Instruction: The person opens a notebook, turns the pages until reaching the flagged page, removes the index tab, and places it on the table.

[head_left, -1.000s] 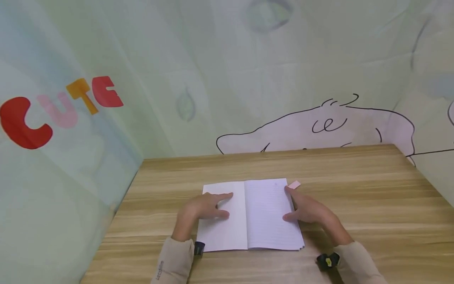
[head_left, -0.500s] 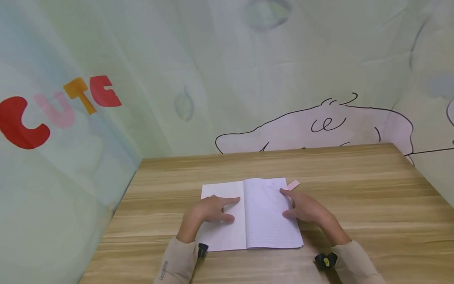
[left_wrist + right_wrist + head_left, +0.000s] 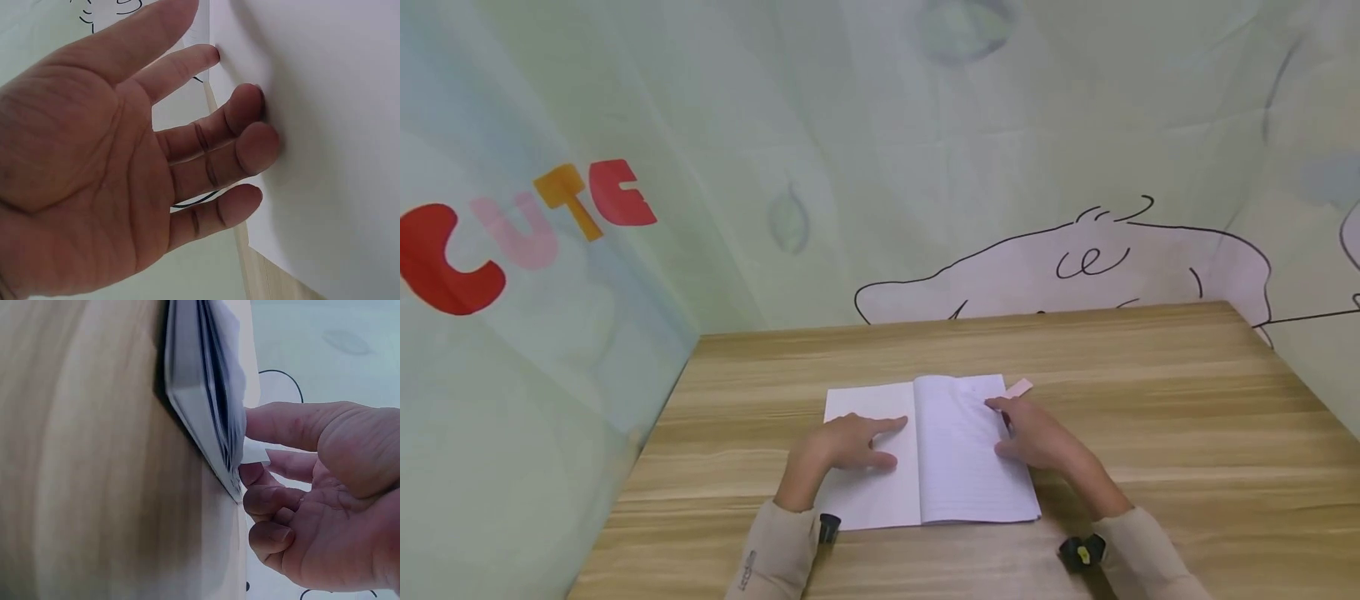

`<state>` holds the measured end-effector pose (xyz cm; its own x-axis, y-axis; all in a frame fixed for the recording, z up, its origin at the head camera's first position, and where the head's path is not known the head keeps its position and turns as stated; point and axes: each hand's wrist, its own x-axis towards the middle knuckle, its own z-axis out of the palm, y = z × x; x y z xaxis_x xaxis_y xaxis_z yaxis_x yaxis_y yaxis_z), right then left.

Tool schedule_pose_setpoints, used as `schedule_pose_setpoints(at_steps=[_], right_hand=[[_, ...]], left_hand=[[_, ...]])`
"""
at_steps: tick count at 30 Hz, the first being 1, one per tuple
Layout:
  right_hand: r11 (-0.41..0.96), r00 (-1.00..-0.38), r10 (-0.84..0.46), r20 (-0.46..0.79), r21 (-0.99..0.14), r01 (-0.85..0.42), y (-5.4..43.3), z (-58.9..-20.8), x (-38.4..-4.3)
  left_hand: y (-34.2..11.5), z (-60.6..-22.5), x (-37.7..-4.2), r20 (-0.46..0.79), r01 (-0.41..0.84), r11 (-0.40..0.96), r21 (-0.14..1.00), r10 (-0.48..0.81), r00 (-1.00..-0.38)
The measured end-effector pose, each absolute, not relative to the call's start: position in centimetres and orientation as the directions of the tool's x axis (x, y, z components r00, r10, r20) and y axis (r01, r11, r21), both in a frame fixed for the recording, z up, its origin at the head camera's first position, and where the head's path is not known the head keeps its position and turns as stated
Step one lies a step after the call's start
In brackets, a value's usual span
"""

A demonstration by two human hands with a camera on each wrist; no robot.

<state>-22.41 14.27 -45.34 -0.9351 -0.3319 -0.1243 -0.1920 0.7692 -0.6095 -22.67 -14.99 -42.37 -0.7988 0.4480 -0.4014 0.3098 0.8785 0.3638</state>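
Note:
An open notebook (image 3: 973, 479) lies on the table, with a blank left page (image 3: 868, 504) and a lined right page. On the left page rests my left hand (image 3: 846, 442), index finger and thumb spread apart. Its fingertips (image 3: 257, 147) meet the white paper in the left wrist view. My right hand (image 3: 1037, 433) reaches over the notebook's right edge, its index finger and thumb touching the lined page, which is wrinkled near the index fingertip. In the right wrist view, the thumb (image 3: 281, 425) presses the wavy page edges (image 3: 234, 412), while the lower fingers are bent beside them.
A small pink tab (image 3: 1020, 387) sticks out at the notebook's upper right. The wooden table (image 3: 1180, 400) ends at a printed cloth backdrop (image 3: 760, 167). Dark wrist cameras (image 3: 1081, 552) sit by the sleeves.
My right index fingertip has slid left across the lined page, and the paper has buckled under it. My left hand moved slightly right, toward the fold, then stayed there.

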Motion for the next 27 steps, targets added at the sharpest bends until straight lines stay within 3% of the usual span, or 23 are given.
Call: schedule_pose_setpoints(at_steps=[7, 11, 19, 27], right_hand=[[0.695, -0.948, -0.280, -0.150, -0.713, -0.093, 14.4, -45.2, -22.8], [0.649, -0.965, -0.239, -0.103, -0.757, -0.080, 14.6, -44.9, -23.0], [0.570, -0.989, -0.145, 0.044, -0.813, -0.120, 14.2, -44.7, -23.4], [0.497, -0.968, -0.089, 0.236, -0.831, -0.249, 13.6, -45.0, -23.3]], left_hand=[[-15.1, -42.2, -22.7, -0.403, 0.312, 0.879, 0.362, 0.449, -0.798], [-15.0, -41.9, -22.6, -0.413, 0.306, 0.880, 0.364, 0.447, -0.794], [-15.0, -41.8, -22.8, -0.408, 0.313, 0.876, 0.366, 0.453, -0.793], [-15.1, -41.6, -22.7, -0.325, 0.358, 0.852, 0.381, 0.486, -0.811]])
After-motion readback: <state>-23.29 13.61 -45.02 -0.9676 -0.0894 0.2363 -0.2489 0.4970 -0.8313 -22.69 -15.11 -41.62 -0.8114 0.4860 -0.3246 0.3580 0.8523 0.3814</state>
